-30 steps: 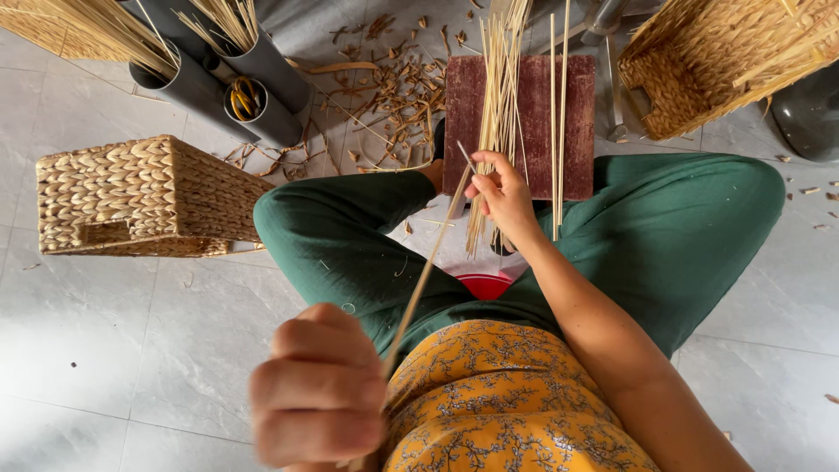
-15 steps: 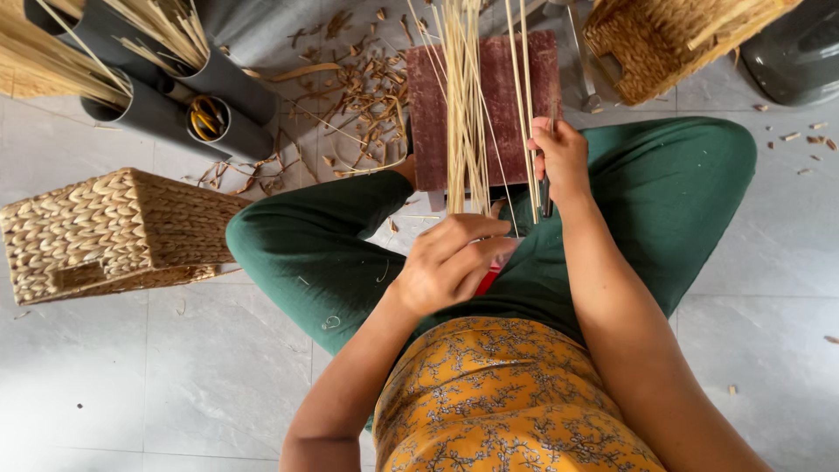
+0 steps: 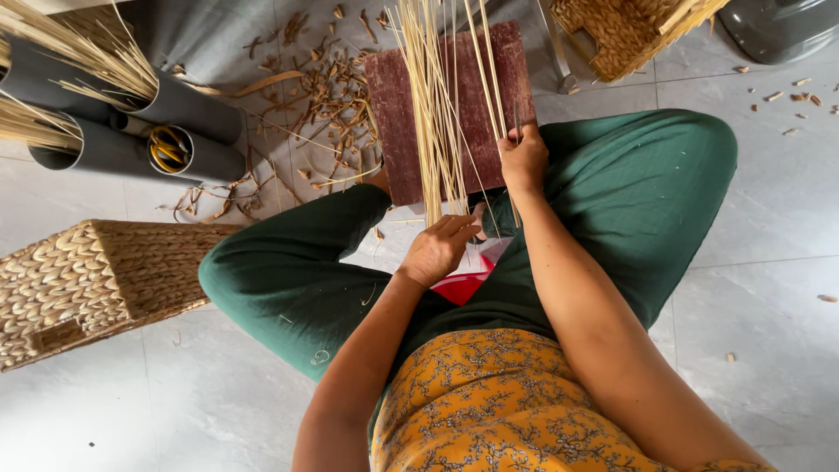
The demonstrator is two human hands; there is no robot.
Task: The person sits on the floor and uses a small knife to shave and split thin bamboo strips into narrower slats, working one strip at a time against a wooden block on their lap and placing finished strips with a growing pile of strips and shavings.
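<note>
I sit cross-legged on the floor in green trousers. A bundle of pale straw stalks point(image 3: 434, 96) fans upward over a dark red board point(image 3: 398, 131) in front of my knees. My left hand point(image 3: 440, 249) presses on the lower end of the bundle, fingers closed around the stalks. My right hand point(image 3: 523, 159) is at the board's right edge, pinching a thin dark tool or stalk point(image 3: 516, 121) upright. A red object point(image 3: 463, 284) shows between my legs, mostly hidden.
A woven basket point(image 3: 83, 284) lies on its side at left. Grey tubes point(image 3: 157, 131) holding straw and yellow scissors point(image 3: 166, 149) stand at upper left. Scraps of dry fibre point(image 3: 323, 105) litter the tiles. Another woven basket point(image 3: 625, 31) and a grey container point(image 3: 782, 26) are at top right.
My left hand came from close to the camera down to the bundle's base. My right hand moved up and right to the board's edge. The view shifted slightly.
</note>
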